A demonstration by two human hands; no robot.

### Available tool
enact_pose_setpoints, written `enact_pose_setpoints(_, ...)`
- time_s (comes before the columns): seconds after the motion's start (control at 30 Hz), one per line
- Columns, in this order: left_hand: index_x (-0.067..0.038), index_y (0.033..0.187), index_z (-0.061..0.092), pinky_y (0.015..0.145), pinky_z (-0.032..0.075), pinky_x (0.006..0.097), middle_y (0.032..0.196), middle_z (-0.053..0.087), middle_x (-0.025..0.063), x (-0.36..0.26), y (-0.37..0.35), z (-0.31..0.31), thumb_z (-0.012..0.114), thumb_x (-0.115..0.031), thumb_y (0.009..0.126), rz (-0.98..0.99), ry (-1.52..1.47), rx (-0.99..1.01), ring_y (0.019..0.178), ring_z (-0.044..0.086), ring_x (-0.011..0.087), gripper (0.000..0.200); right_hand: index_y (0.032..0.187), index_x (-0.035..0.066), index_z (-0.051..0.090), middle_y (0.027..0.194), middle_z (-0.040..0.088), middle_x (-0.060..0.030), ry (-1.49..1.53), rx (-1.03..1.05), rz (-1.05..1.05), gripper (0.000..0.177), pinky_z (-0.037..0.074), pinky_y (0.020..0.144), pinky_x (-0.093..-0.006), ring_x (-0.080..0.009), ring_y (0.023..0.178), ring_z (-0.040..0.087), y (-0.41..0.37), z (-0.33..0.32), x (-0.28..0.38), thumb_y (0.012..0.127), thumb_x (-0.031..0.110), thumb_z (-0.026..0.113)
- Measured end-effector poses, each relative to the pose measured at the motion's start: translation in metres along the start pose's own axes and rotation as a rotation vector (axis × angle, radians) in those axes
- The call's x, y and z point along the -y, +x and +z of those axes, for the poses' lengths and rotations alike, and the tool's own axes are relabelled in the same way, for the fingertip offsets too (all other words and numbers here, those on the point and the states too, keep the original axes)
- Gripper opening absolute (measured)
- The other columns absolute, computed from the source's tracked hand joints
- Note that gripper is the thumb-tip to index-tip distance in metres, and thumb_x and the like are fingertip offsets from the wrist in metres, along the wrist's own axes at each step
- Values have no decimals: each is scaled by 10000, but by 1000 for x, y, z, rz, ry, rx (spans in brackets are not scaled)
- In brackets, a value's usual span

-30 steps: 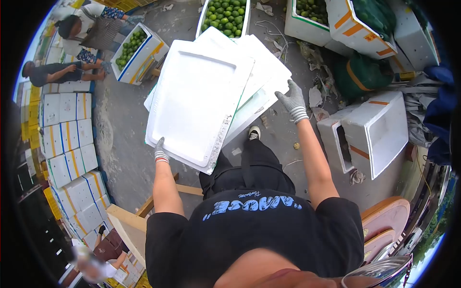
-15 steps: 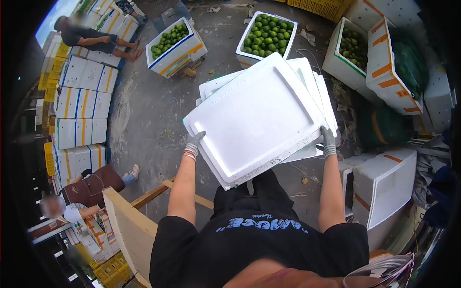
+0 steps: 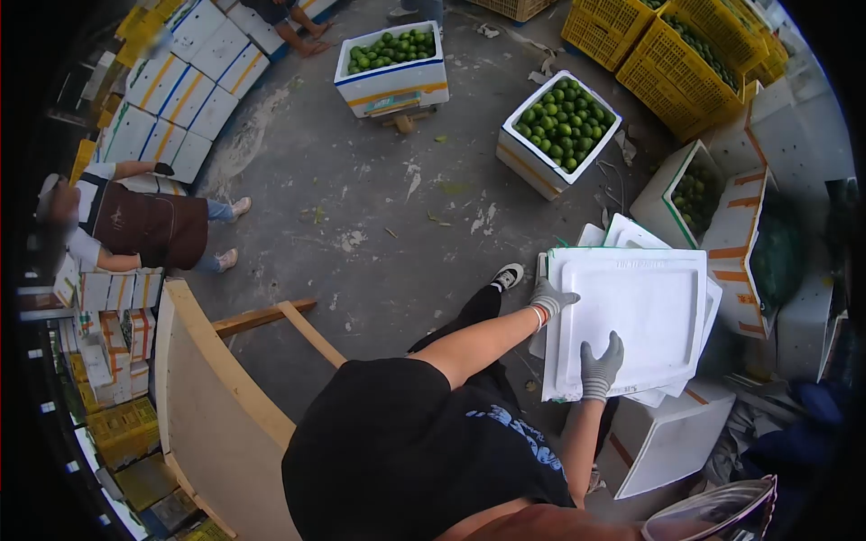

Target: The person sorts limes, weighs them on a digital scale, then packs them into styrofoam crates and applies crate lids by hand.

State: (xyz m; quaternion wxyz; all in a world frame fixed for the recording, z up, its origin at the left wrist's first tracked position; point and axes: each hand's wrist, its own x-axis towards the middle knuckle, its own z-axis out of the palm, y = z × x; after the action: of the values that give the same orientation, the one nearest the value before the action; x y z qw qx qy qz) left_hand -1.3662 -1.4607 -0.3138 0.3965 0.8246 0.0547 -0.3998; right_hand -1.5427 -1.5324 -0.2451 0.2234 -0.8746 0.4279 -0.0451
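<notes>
A white foam box lid (image 3: 645, 311) lies on top of several similar lids, which stick out askew at its upper and right sides. My left hand (image 3: 552, 299), in a grey knit glove, rests at the lid's left edge with its fingers apart. On the lower part of the same lid lies my right hand (image 3: 599, 365), also gloved, its fingers spread and pointing up the lid. Neither hand is wrapped round the lid.
Limes fill a foam box (image 3: 559, 126) ahead and another (image 3: 392, 68) farther left. Open foam boxes (image 3: 681, 194) and yellow crates (image 3: 677, 77) stand right. A wooden frame (image 3: 225, 379) is at my left. A person in a brown apron (image 3: 149, 221) stands beyond.
I have turned right. The lid has moved from in front of me onto the stack at my right. My hands have shifted from its two sides to its left edge and top face.
</notes>
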Motion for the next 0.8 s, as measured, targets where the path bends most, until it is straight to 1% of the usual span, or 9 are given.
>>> enact_pose_setpoints(0.07,106,1229,277,939,356,343,1203,421,246,-4,0,6,787,-405,493,-43,-62,110,1123,430,318,1031,1238,35,346,1235,372,-196,-232,181,11,877,286,976,-411,-355,1176,320,-19,18,52,527,358,743)
enact_pose_setpoints(0.13,109,1221,287,913,384,338,1179,440,244,0,7,6,795,-386,492,-42,-123,191,1103,449,310,1017,1216,45,373,1207,389,-172,-317,124,114,868,323,954,-380,-321,1144,354,-22,16,80,495,320,771)
enact_pose_setpoints(0.17,73,1208,336,872,418,389,1166,460,226,-6,5,-7,765,-338,572,-5,-113,262,1072,477,313,870,1213,52,376,1200,391,-165,-318,117,154,863,331,947,-374,-315,1137,359,-18,20,81,492,313,773)
enact_pose_setpoints(0.3,-27,1182,423,764,455,458,1080,533,130,-27,4,-52,651,-256,737,-215,-310,826,970,538,274,550,1179,72,401,1155,416,-151,-338,58,320,777,375,904,-366,-305,1079,397,0,16,92,508,251,751)
enact_pose_setpoints(0.4,-70,1161,433,697,485,405,987,569,101,-25,39,-95,617,-244,758,-203,-441,981,859,576,250,476,1165,71,413,1115,431,-163,-364,4,437,714,383,891,-389,-326,1052,415,27,-24,126,520,173,702)
enact_pose_setpoints(0.5,-67,1218,400,727,469,356,992,557,75,-39,100,-192,589,-210,772,-140,-175,782,891,557,200,505,1159,15,415,1102,435,-196,-428,-179,447,680,371,902,-404,-353,1034,423,59,-77,151,544,127,682)
enact_pose_setpoints(0.67,-110,1174,415,794,438,431,1048,561,59,53,206,-373,524,-181,794,-334,-418,158,936,547,238,402,1126,-32,445,1032,494,-204,-239,-588,212,612,375,868,-403,-355,981,473,120,-149,208,555,20,656)
enact_pose_setpoints(0.7,-97,1181,427,674,475,407,994,566,86,91,224,-401,571,-126,749,-365,-497,6,817,582,219,456,1136,-36,434,1055,495,-196,-140,-615,162,605,376,875,-390,-338,982,479,132,-156,223,580,18,668)
enact_pose_setpoints(0.8,-92,1084,468,670,469,454,952,568,119,148,228,-467,516,-188,756,-571,-609,-95,800,580,241,345,1169,-44,400,1123,480,-178,357,-724,207,611,373,895,-369,-295,997,484,162,-154,243,638,30,693)
